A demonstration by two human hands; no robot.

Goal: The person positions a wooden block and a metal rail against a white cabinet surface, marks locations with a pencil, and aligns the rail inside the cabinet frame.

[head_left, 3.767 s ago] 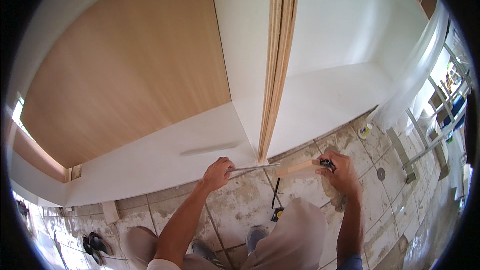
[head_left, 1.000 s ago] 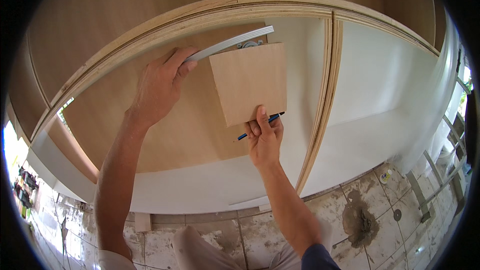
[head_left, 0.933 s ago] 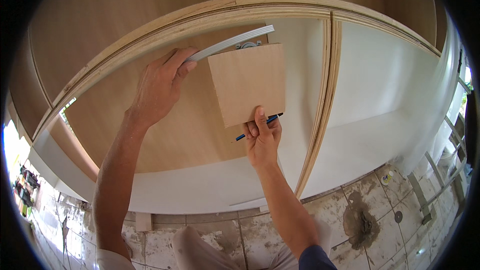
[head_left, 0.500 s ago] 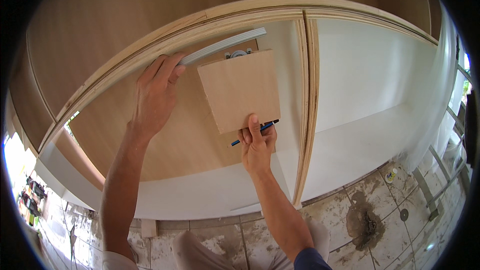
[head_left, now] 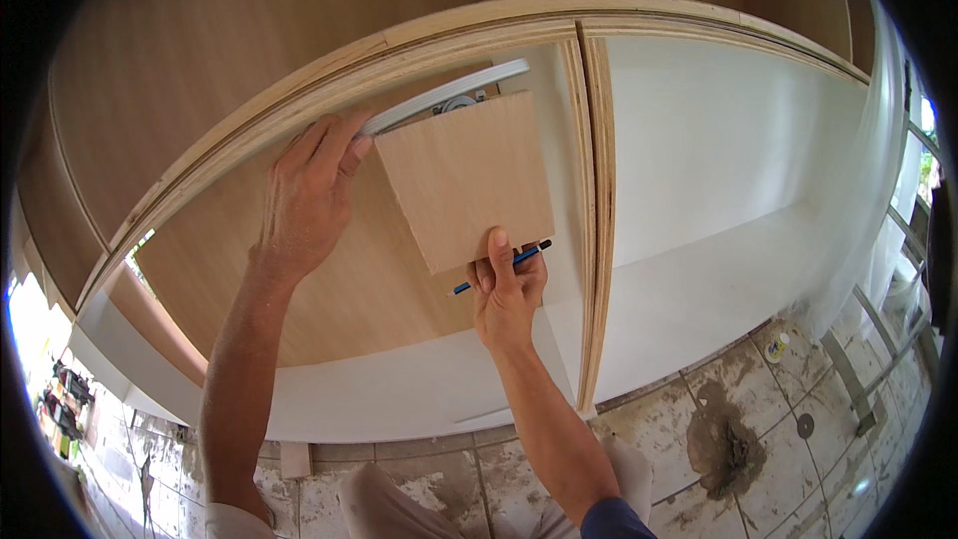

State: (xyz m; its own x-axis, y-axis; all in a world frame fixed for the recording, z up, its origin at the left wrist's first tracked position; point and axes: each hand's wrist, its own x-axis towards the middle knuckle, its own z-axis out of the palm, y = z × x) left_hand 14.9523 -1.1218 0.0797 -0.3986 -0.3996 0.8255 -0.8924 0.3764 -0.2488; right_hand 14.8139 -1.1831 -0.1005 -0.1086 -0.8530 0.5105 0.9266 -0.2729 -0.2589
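My right hand is closed on the lower edge of a square wooden panel, thumb on its front face. A blue pencil with a black end is tucked across the fingers of the same hand. Behind the panel's top edge shows part of a round grey metal fitting. My left hand pinches the left end of a long, ribbed, pale strip, close under the cabinet's front rail. The strip runs to the right just above the panel's top edge. The left fingertips are partly hidden.
The cabinet's plywood front rail arches above my hands, and an upright divider stands to the right. Beyond it lies a white compartment. Plastic sheeting hangs at the far right. The tiled floor is stained, with a small bottle on it.
The panel has moved slightly left and up in my right hand, nearer the strip, covering more of the round fitting. The strip has turned a little. My left hand stays almost in place.
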